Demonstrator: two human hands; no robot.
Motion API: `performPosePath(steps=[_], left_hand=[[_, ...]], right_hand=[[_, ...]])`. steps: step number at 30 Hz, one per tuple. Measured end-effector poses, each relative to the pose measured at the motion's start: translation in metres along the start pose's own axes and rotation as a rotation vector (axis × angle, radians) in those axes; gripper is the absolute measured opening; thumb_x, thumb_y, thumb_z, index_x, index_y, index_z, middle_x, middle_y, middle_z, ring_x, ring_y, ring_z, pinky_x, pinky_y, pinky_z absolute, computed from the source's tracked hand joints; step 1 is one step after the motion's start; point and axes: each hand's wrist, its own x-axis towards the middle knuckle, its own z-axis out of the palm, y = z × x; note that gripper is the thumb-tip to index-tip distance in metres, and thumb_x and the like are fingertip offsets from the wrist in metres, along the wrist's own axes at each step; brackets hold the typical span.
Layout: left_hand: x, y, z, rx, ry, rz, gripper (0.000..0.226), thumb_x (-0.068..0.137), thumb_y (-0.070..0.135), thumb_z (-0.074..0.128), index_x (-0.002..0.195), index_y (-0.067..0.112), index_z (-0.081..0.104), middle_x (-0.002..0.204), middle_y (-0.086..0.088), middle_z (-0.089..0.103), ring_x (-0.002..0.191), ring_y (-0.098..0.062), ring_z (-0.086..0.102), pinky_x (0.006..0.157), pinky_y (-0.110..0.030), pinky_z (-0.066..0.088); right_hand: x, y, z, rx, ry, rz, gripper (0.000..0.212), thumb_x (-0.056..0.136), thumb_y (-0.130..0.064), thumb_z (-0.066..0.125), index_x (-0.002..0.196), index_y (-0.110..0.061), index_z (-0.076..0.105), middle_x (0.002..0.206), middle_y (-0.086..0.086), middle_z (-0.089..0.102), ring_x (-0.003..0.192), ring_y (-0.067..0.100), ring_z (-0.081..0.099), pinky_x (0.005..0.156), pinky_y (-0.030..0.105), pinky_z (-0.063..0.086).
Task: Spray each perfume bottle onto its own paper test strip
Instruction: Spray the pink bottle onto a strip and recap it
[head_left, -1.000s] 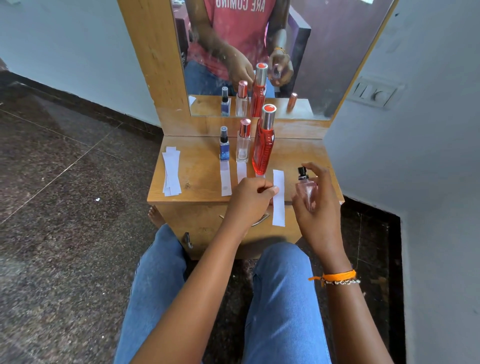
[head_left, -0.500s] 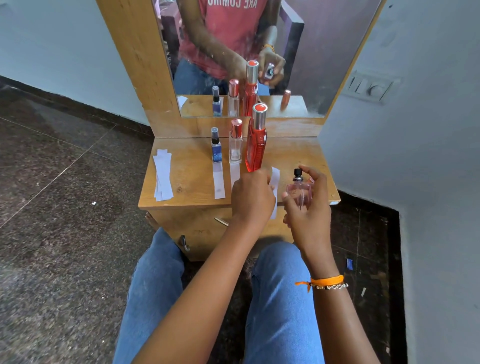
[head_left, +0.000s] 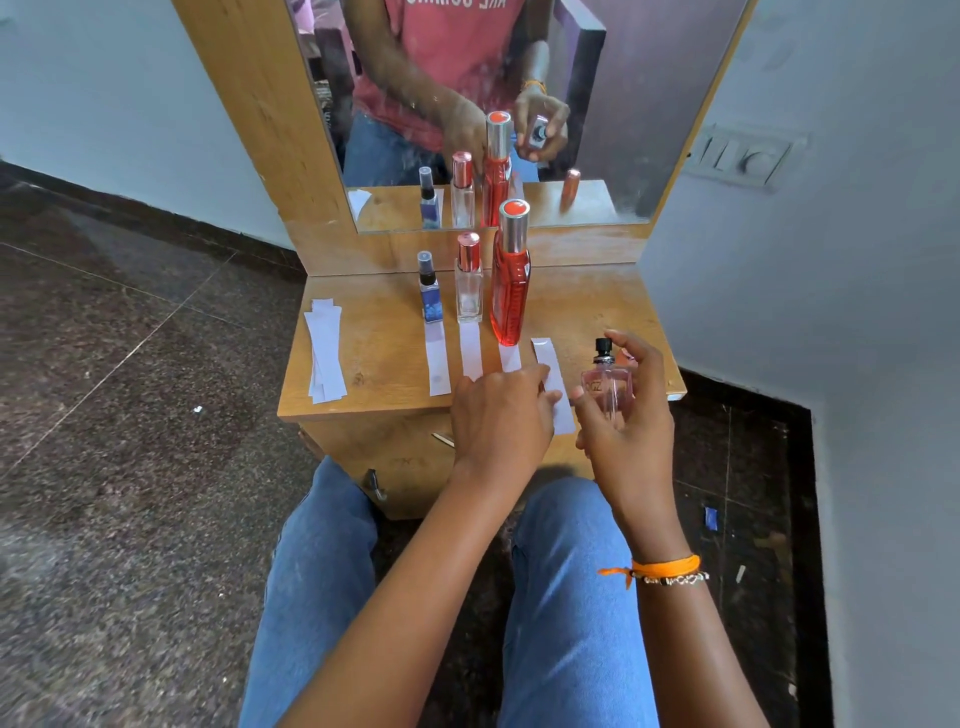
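The left hand (head_left: 498, 410) is pressing flat, fingers down, on the near end of the fourth strip (head_left: 551, 371) at the front edge of the tabletop (head_left: 379, 358); the right hand (head_left: 623, 405) is holding the pink bottle (head_left: 608, 387) upright just beside it, a finger curling near the black nozzle (head_left: 603, 345). To spray well, the nozzle should be turning toward the bare far half of the strip, clear of the pinning fingers, with one short press. The strip is lying between the two hands, its near end overhanging the front edge. Three other bottles are standing behind their own strips toward the back edge.
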Motion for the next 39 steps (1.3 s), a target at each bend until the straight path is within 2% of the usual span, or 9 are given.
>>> performPosePath(steps=[5, 10, 15, 20, 24, 30, 34, 37, 39], left_hand=[[0.009, 0.000, 0.003, 0.010, -0.042, 0.000, 0.041, 0.091, 0.031, 0.056, 0.131, 0.021, 0.053, 0.104, -0.007, 0.071, 0.099, -0.025, 0.064, 0.085, -0.036, 0.046], [0.015, 0.000, 0.004, 0.014, -0.034, -0.009, 0.040, 0.091, 0.036, 0.055, 0.129, 0.022, 0.054, 0.104, -0.007, 0.071, 0.100, -0.026, 0.063, 0.083, -0.036, 0.044], [0.019, 0.000, 0.007, 0.013, -0.012, -0.045, 0.032, 0.090, 0.031, 0.057, 0.120, 0.022, 0.057, 0.105, -0.007, 0.071, 0.099, -0.027, 0.064, 0.083, -0.036, 0.041], [0.020, 0.002, 0.011, 0.046, 0.023, -0.048, 0.031, 0.093, 0.022, 0.052, 0.124, 0.021, 0.057, 0.106, -0.010, 0.071, 0.098, -0.027, 0.064, 0.080, -0.034, 0.038], [0.022, 0.001, 0.012, 0.054, 0.016, -0.056, 0.039, 0.093, 0.031, 0.051, 0.132, 0.023, 0.050, 0.112, -0.010, 0.069, 0.103, -0.026, 0.063, 0.084, -0.036, 0.041], [0.018, 0.003, 0.011, 0.045, 0.080, -0.032, 0.045, 0.094, 0.029, 0.051, 0.137, 0.022, 0.044, 0.102, -0.009, 0.071, 0.095, -0.026, 0.064, 0.075, -0.031, 0.033], [0.015, 0.004, 0.012, 0.109, 0.032, -0.012, 0.036, 0.093, 0.030, 0.052, 0.129, 0.024, 0.054, 0.102, -0.008, 0.071, 0.097, -0.026, 0.062, 0.081, -0.035, 0.039], [0.016, 0.000, 0.013, 0.098, 0.028, -0.021, 0.038, 0.093, 0.026, 0.054, 0.131, 0.026, 0.052, 0.098, -0.008, 0.071, 0.094, -0.025, 0.062, 0.082, -0.036, 0.041], [0.018, -0.003, 0.013, 0.096, 0.030, -0.037, 0.039, 0.093, 0.027, 0.054, 0.132, 0.027, 0.050, 0.103, -0.008, 0.071, 0.097, -0.025, 0.062, 0.084, -0.036, 0.040]], right_hand=[[0.002, 0.003, -0.003, 0.057, 0.010, 0.038, 0.053, 0.083, 0.003, 0.060, 0.126, -0.025, 0.047, 0.089, -0.011, 0.059, 0.079, 0.011, 0.057, 0.069, 0.039, 0.055], [0.004, 0.004, -0.005, 0.063, -0.003, 0.041, 0.053, 0.084, 0.002, 0.061, 0.125, -0.028, 0.046, 0.094, -0.005, 0.060, 0.078, 0.007, 0.057, 0.069, 0.034, 0.054], [0.003, 0.003, -0.005, 0.080, -0.026, 0.041, 0.053, 0.084, 0.001, 0.061, 0.124, -0.031, 0.046, 0.093, -0.006, 0.059, 0.075, 0.005, 0.056, 0.066, 0.033, 0.052], [0.005, 0.003, -0.007, 0.072, -0.034, 0.032, 0.053, 0.084, 0.001, 0.062, 0.124, -0.029, 0.047, 0.092, -0.007, 0.059, 0.075, 0.006, 0.057, 0.067, 0.033, 0.052], [0.006, 0.003, -0.007, 0.072, -0.038, 0.024, 0.052, 0.084, 0.000, 0.063, 0.124, -0.028, 0.046, 0.091, -0.008, 0.058, 0.075, 0.008, 0.057, 0.065, 0.032, 0.052], [0.005, 0.003, -0.009, 0.086, -0.036, 0.034, 0.053, 0.083, 0.001, 0.061, 0.124, -0.029, 0.047, 0.093, -0.003, 0.059, 0.079, 0.009, 0.058, 0.068, 0.036, 0.053], [0.006, 0.005, -0.010, 0.105, -0.037, 0.045, 0.053, 0.082, 0.001, 0.061, 0.124, -0.029, 0.048, 0.095, -0.003, 0.059, 0.078, 0.008, 0.056, 0.068, 0.035, 0.050], [0.006, 0.004, -0.011, 0.105, -0.043, 0.040, 0.053, 0.082, 0.000, 0.061, 0.124, -0.030, 0.048, 0.098, -0.004, 0.058, 0.080, 0.008, 0.056, 0.068, 0.035, 0.050], [0.005, 0.002, -0.011, 0.093, -0.048, 0.037, 0.053, 0.083, 0.002, 0.060, 0.125, -0.028, 0.048, 0.098, -0.005, 0.058, 0.081, 0.009, 0.057, 0.069, 0.036, 0.052]])
